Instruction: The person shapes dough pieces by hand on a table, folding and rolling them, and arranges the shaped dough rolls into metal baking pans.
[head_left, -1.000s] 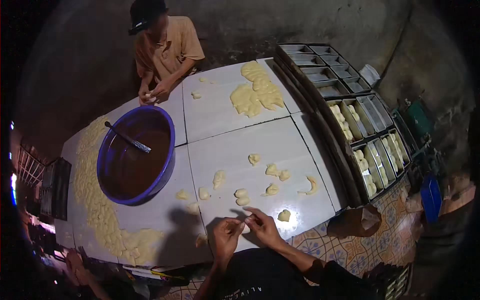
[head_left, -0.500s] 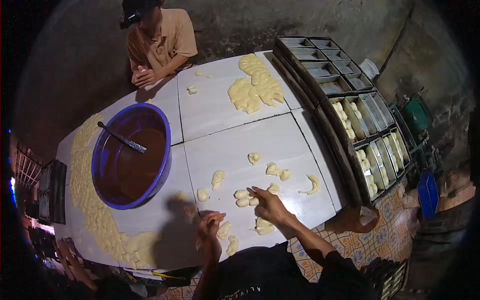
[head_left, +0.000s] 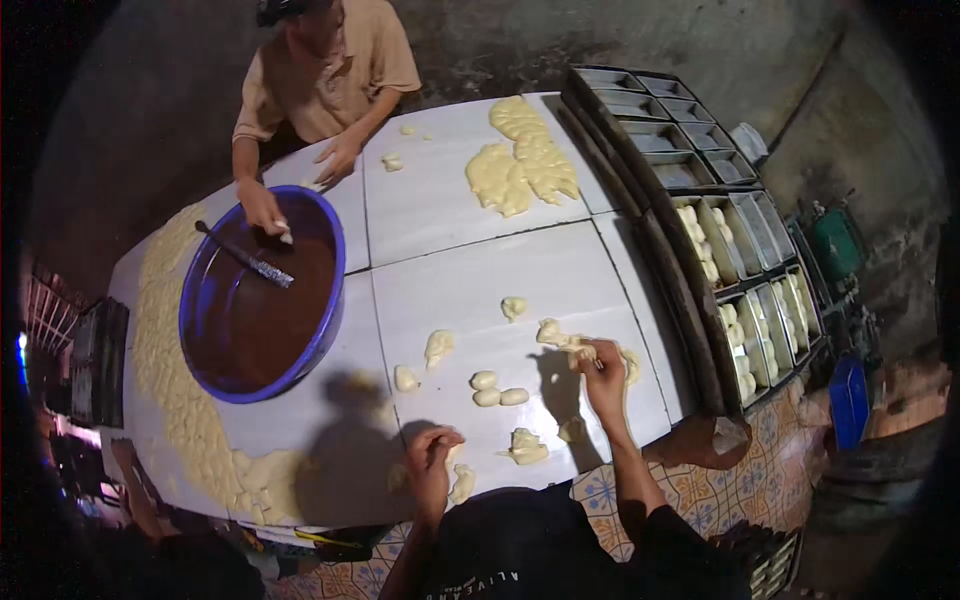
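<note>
My right hand (head_left: 603, 366) reaches out over the white table (head_left: 440, 205) and closes on a pale dough piece (head_left: 580, 347) beside another lump (head_left: 548, 331). My left hand (head_left: 431, 460) rests near the table's front edge, fingers curled over a small dough piece (head_left: 462, 482). Several shaped dough pieces lie between my hands, among them a pair of rolls (head_left: 497, 389) and a flat lump (head_left: 526, 446).
A large blue basin (head_left: 330, 300) of brown filling with a utensil (head_left: 245, 256) sits at left. Across the table a person (head_left: 325, 70) dips a hand into it. Dough heaps (head_left: 520, 160) lie at the far side, a dough strip (head_left: 170, 380) along the left. Metal loaf tins (head_left: 740, 270) line the right.
My right hand has stretched farther right across the table to a dough piece. My left hand stayed near the front edge. The person opposite now reaches into the basin.
</note>
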